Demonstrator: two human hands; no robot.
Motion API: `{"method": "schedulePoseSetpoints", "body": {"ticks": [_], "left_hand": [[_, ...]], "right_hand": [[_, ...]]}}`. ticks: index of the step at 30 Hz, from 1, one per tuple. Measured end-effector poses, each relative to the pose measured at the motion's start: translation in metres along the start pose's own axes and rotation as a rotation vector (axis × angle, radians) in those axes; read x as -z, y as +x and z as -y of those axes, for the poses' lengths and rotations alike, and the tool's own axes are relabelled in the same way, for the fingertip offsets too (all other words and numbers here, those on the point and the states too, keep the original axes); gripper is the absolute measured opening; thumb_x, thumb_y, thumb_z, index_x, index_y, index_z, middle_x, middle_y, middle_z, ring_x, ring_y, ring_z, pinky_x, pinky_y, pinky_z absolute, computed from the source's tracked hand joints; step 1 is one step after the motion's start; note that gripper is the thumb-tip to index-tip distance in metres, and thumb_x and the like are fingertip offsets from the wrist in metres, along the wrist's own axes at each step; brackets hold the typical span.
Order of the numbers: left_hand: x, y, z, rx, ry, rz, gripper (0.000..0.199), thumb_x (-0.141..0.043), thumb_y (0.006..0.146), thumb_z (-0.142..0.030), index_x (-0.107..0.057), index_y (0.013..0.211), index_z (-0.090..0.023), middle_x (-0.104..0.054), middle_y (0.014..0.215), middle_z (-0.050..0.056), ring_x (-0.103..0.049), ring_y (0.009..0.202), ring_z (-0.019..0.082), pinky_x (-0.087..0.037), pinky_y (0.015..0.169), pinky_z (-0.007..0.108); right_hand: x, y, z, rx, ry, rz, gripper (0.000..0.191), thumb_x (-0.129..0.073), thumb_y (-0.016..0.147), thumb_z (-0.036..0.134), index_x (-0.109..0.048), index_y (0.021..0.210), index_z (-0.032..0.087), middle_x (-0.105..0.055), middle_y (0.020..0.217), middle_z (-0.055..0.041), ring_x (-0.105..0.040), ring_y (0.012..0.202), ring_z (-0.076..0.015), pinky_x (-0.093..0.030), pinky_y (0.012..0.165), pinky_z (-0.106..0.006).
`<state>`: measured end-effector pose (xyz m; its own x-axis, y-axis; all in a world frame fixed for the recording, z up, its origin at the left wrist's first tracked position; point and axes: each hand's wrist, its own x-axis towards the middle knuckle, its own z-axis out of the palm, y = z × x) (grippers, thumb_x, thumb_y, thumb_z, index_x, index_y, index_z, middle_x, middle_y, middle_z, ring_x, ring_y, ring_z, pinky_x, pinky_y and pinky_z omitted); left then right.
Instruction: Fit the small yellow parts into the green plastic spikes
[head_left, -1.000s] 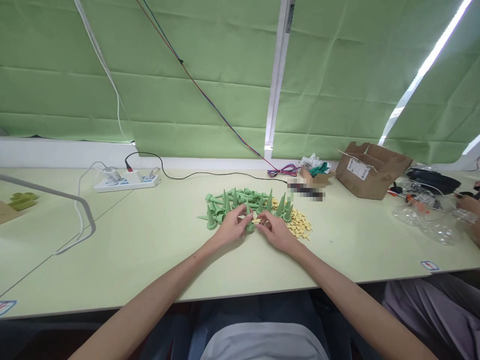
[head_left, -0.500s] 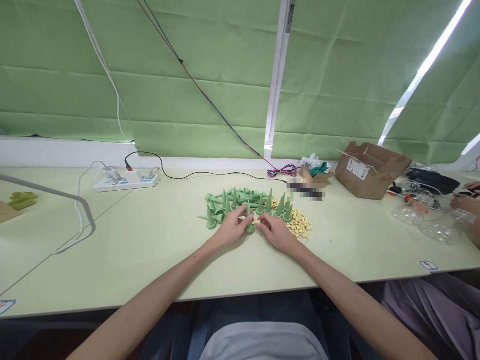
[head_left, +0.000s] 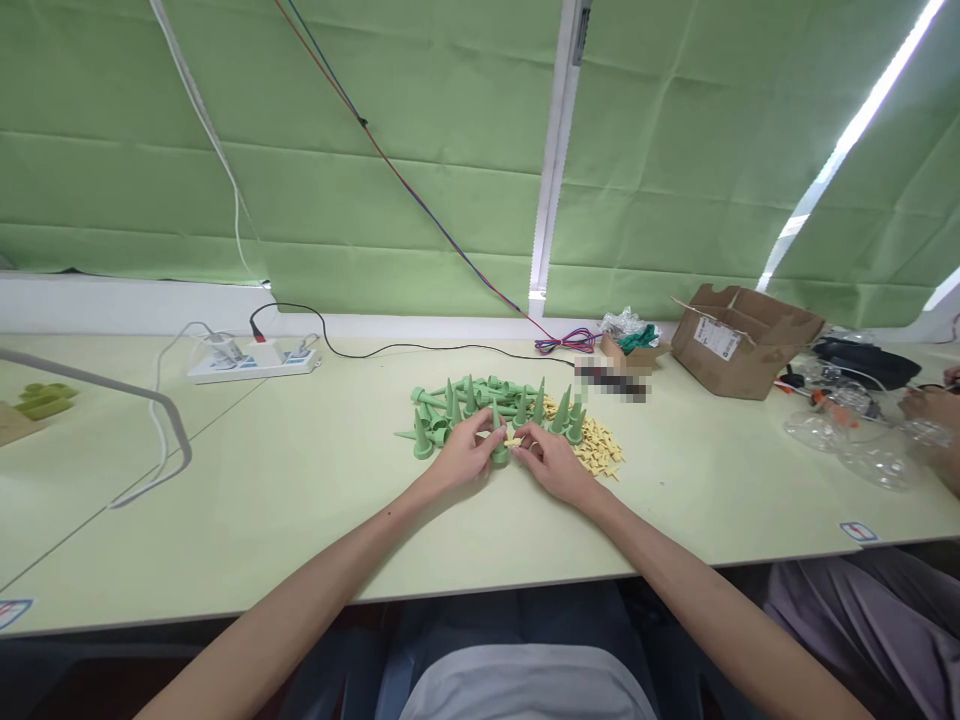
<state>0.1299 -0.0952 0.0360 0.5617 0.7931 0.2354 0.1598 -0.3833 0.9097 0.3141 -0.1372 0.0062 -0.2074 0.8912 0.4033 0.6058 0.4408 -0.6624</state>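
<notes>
My left hand (head_left: 468,452) is closed around a green cone-shaped piece (head_left: 498,452) that stands upright on the table. A small yellow piece (head_left: 513,442) lies sideways against the right side of this cone. My right hand (head_left: 551,460) pinches the yellow piece at its right end between thumb and fingertips. Behind both hands is a pile of green pieces (head_left: 491,388), with several green cones (head_left: 422,438) upright around it. Small yellow pieces (head_left: 598,448) lie heaped just right of my right hand.
On the table (head_left: 315,530), a white power strip (head_left: 255,362) sits at the back left. An open cardboard box (head_left: 735,340) and a small box with green material (head_left: 634,350) stand at the back right. Clear plastic pieces (head_left: 877,462) and another person's arm (head_left: 937,430) are at far right.
The fingers of both hands have shifted very slightly around the green cone and the yellow piece. The other person's arm at far right has moved a little.
</notes>
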Motion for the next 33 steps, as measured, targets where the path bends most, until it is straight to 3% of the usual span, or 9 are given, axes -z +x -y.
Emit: {"method": "schedulePoseSetpoints", "body": {"ticks": [6,17,25,33], "left_hand": [[-0.0002,-0.0013,-0.0005,-0.004,-0.010,0.012,0.029,-0.048,0.090,-0.047,-0.051,0.090,-0.018,-0.060,0.089,0.003,-0.046,0.036,0.003,-0.036,0.034,0.021],[0.0000,-0.0018,-0.0025,0.016,-0.010,0.017,0.032,-0.050,0.089,-0.049,-0.051,0.090,-0.018,-0.060,0.090,0.004,-0.046,0.038,0.003,-0.036,0.034,0.020],[-0.0007,-0.0016,-0.0036,0.012,-0.008,0.010,0.032,-0.049,0.089,-0.049,-0.050,0.090,-0.018,-0.059,0.087,0.003,-0.045,0.037,0.003,-0.036,0.035,0.020],[0.0001,-0.0019,-0.0024,0.015,-0.008,0.016,0.032,-0.049,0.089,-0.050,-0.050,0.091,-0.018,-0.060,0.088,0.003,-0.047,0.037,0.004,-0.036,0.035,0.020]], "right_hand": [[0.0002,0.0001,0.0013,0.025,0.000,0.000,0.009,-0.051,0.094,0.028,-0.056,0.092,0.021,-0.061,0.072,0.0011,-0.054,0.061,-0.0151,-0.037,0.061,-0.026],[0.0004,0.0008,0.0019,0.040,-0.045,0.021,0.029,-0.042,0.099,0.035,-0.051,0.075,0.021,-0.058,0.063,0.0011,-0.052,0.057,-0.0151,-0.035,0.060,-0.027],[0.0007,-0.0002,0.0022,-0.003,0.012,0.003,0.016,-0.052,0.094,0.035,-0.056,0.100,0.021,-0.065,0.077,-0.0001,-0.054,0.058,-0.0146,-0.038,0.059,-0.027],[0.0006,0.0006,0.0017,0.023,0.004,-0.008,0.010,-0.051,0.094,0.029,-0.055,0.093,0.020,-0.062,0.075,0.0007,-0.054,0.060,-0.0146,-0.037,0.060,-0.026]]}}
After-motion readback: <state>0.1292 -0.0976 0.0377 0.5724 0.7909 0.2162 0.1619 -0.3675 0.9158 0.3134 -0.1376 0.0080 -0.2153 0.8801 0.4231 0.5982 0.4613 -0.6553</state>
